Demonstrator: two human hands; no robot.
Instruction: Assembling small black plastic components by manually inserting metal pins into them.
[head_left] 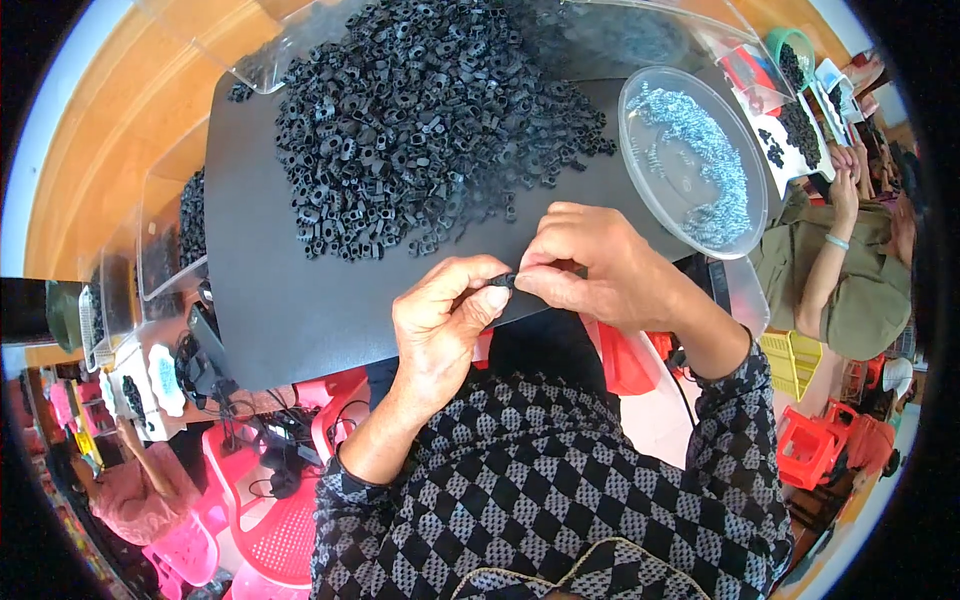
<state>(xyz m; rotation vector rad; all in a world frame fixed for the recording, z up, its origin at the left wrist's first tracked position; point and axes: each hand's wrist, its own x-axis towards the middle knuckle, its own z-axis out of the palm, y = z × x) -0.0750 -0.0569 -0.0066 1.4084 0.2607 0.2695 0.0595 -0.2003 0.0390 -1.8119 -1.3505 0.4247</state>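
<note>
My left hand point(445, 312) is closed, pinching a small black plastic part point(503, 281) between thumb and fingertips over the near edge of the table. From the right, my right hand point(600, 262) meets the part with thumb and forefinger pressed together. Whatever those right fingertips pinch is too small or hidden to make out. Beyond both hands spreads a large heap of similar black plastic parts point(400, 130). A round clear plastic tray point(675, 178) at the right holds many tiny shiny pieces point(728, 185), silvery blue in colour.
The dark grey table point(270, 310) carries the heap. Clear plastic bins point(170, 240) with black parts stand at its left. Two other people sit nearby, one in an olive top point(840, 270) and one in pink point(150, 500). Pink chairs point(270, 540) and a red stool point(810, 445) stand below.
</note>
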